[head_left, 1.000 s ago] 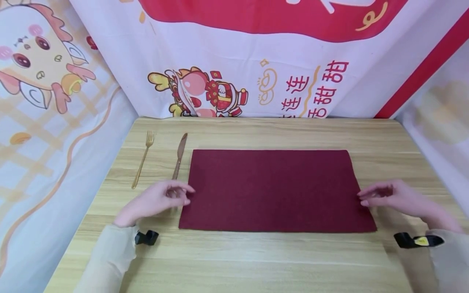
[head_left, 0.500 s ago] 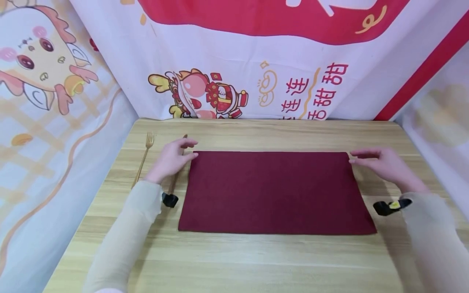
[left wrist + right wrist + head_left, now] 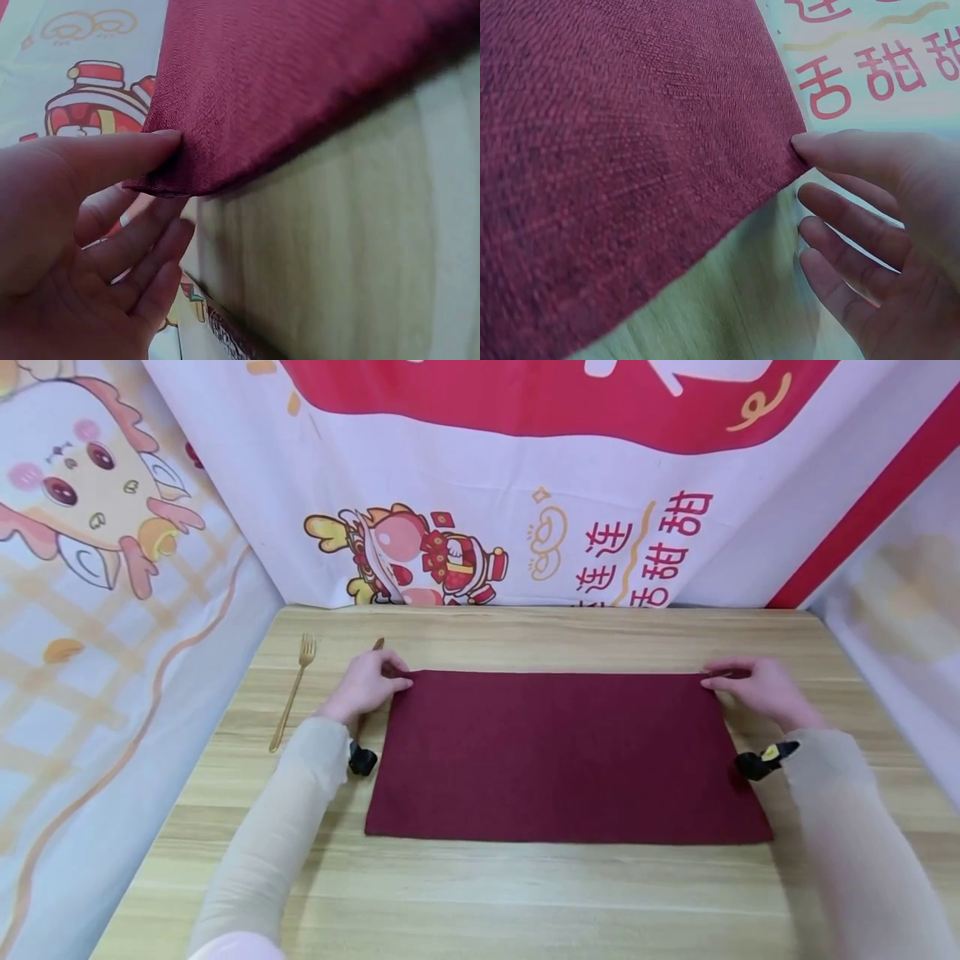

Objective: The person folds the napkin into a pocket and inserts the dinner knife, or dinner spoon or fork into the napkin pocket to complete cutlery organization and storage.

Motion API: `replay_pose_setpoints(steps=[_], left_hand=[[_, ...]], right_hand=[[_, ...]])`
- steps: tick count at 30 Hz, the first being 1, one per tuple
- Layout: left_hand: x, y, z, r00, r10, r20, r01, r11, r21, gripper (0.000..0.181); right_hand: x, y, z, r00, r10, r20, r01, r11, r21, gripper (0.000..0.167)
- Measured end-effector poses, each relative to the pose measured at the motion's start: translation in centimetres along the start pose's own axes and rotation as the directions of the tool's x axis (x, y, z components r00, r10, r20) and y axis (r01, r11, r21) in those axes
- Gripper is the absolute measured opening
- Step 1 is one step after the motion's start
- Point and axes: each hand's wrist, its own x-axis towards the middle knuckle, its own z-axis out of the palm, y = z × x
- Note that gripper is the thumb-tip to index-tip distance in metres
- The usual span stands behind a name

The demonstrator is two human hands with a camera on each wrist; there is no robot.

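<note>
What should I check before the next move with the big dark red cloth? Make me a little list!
1. Left hand pinching a far corner of the cloth: ok.
2. Right hand pinching the other far corner: ok.
3. Cloth free of big wrinkles: ok.
4. Fork apart from the cloth: ok.
5. Knife not touching the left hand: cannot tell, the hand partly hides it.

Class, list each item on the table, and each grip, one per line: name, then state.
Cloth: spread out, far corners pinched.
Left grip: pinching the cloth's far left corner.
Right grip: pinching the far right corner.
Fork: lying untouched, tines at the far end.
Knife: lying down, partly hidden.
</note>
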Motion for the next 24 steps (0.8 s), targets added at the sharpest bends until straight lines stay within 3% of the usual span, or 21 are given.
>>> replay_pose_setpoints(steps=[8,11,19,24], left_hand=[[-0.1,-0.6,-0.5,1.000,-0.029,0.001,0.029,0.997,-0.075,0.023],[-0.3,-1.1,-0.8,0.999,-0.045,-0.002,0.044,0.996,-0.081,0.025],[-0.8,-1.3,-1.6,0.999,-0.051,0.011,0.051,0.998,-0.043,0.022],[-0.5,-1.2,-1.5,0.999,-0.031,-0.009,0.030,0.999,-0.012,0.020]], right_hand=[[0.3,-0.5,0.1,1.000,-0.002,0.017,0.003,0.997,-0.081,0.043],[0.0,-0.4,0.0,1.000,-0.014,0.012,0.015,0.997,-0.069,0.041],[-0.7,0.1,-0.7,0.997,0.033,0.069,-0.043,0.989,0.143,0.046],[-0.7,-0.2,-0.7,0.998,0.027,0.059,-0.038,0.980,0.195,0.044]])
